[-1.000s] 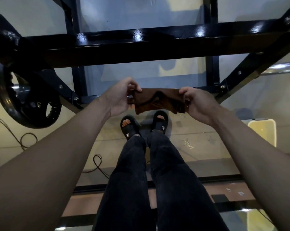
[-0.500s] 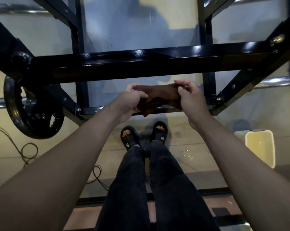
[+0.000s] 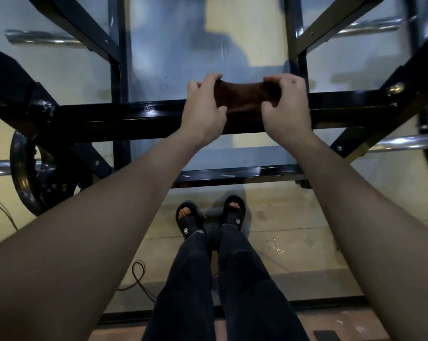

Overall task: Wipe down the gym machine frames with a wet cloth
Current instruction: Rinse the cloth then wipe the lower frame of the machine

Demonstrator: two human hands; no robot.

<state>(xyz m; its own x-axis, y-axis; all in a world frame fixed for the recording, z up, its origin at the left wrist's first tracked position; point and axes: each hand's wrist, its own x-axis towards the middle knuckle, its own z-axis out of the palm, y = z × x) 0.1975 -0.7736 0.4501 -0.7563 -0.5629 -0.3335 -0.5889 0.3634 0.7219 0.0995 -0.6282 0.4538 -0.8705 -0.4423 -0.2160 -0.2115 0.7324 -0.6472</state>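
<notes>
The cloth [image 3: 241, 99] is stretched between both hands over the black crossbar [image 3: 134, 119] of the frame, hanging down across its top and near face. The left hand [image 3: 204, 112] pinches one end with curled fingers, and the right hand [image 3: 285, 104] bunches the other end the same way. It looks soft and limp, and, if wet as the task says, somewhat heavy and clingy, so holding it by both ends as now seems the sound grip for dragging it along the glossy bar. Nearest, the person's sandals [image 3: 232, 215] each carry a small round white logo, too small to read. Farther left, a weight plate [image 3: 26, 178] on a chrome bar shows raised marks, perhaps an "S", though blur leaves that uncertain.
</notes>
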